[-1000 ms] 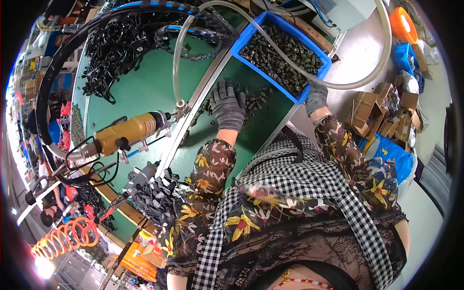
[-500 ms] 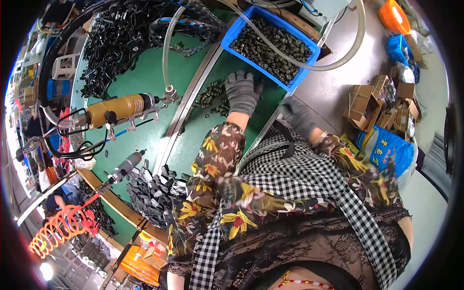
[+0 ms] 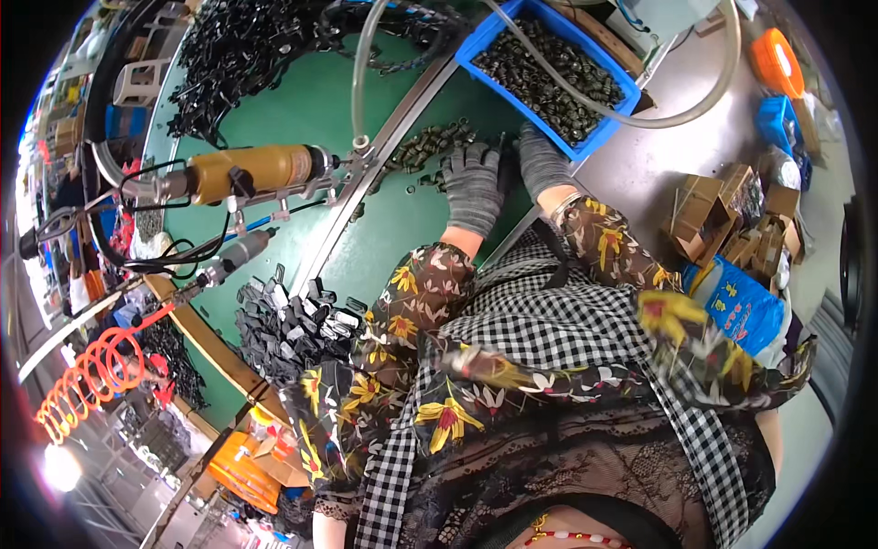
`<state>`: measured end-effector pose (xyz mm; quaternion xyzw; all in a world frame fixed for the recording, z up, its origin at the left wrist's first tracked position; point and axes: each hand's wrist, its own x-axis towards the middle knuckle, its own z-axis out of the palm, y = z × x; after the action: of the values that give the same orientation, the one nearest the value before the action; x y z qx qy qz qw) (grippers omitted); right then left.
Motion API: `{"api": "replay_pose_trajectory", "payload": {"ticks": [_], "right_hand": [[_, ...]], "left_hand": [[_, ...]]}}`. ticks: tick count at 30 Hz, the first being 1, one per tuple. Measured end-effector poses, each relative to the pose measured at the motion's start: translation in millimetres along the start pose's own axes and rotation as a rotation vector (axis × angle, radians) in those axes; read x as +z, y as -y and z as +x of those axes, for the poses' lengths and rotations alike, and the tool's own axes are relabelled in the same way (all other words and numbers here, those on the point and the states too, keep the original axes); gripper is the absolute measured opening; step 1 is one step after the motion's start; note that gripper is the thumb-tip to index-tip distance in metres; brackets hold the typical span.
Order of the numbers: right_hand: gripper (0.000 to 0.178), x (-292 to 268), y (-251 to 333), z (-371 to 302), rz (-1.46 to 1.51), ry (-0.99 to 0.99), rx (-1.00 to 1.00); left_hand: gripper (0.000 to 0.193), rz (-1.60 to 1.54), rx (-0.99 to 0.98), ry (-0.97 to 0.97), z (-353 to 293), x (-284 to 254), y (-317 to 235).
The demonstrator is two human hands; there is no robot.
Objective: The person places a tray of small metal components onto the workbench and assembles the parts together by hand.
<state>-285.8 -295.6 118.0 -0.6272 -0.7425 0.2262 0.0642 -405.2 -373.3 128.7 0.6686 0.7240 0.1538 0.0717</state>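
My left hand [image 3: 474,188], in a grey knit glove, lies on the green table with its fingers stretched out and slightly apart. Its fingertips are at the edge of a loose pile of small, dull metal coil-like parts [image 3: 428,146]. Close beside it, my right hand [image 3: 545,163], gloved alike, reaches along the near side of a blue plastic bin [image 3: 599,145]. Its fingers look extended, though the tips are partly out of sight by the bin wall. Many more of these small metal parts [image 3: 558,78] fill the bin.
A yellow pneumatic tool [image 3: 247,174] and a grey driver [image 3: 240,254] hang at the left. Black plastic pieces [image 3: 288,325] lie heaped nearby, and black parts [image 3: 229,64] cover the table's far end. A metal rail [image 3: 343,215] crosses the table. Cardboard boxes [image 3: 700,215] stand at right.
My right hand has moved forward and left, from the table's near edge to the bin. My left hand remains beside the loose metal parts. The whole view has shifted somewhat.
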Motion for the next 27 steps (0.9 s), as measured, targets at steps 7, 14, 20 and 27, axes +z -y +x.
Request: {"api": "replay_pose_trajectory", "payload": {"ticks": [7, 14, 20, 27], "right_hand": [[0.011, 22.1, -22.2, -2.0, -0.159, -0.104, -0.114], [0.021, -9.0, -1.9, -32.0, 0.352, -0.031, -0.185], [0.019, -45.8, -0.6, -40.7, 0.537, 0.004, -0.094], [0.022, -72.7, -0.3, -34.4, 0.676, -0.097, -0.079]], "left_hand": [[0.021, -0.073, -0.102, -0.290, 7.9, -8.3, 39.4], [0.020, 0.168, -0.211, 0.015, 81.8, -14.9, 79.4], [0.027, 0.323, -0.216, 0.372, 113.1, -7.3, 41.7], [0.017, -0.481, -0.205, 0.193, 85.8, -24.0, 29.5]]}}
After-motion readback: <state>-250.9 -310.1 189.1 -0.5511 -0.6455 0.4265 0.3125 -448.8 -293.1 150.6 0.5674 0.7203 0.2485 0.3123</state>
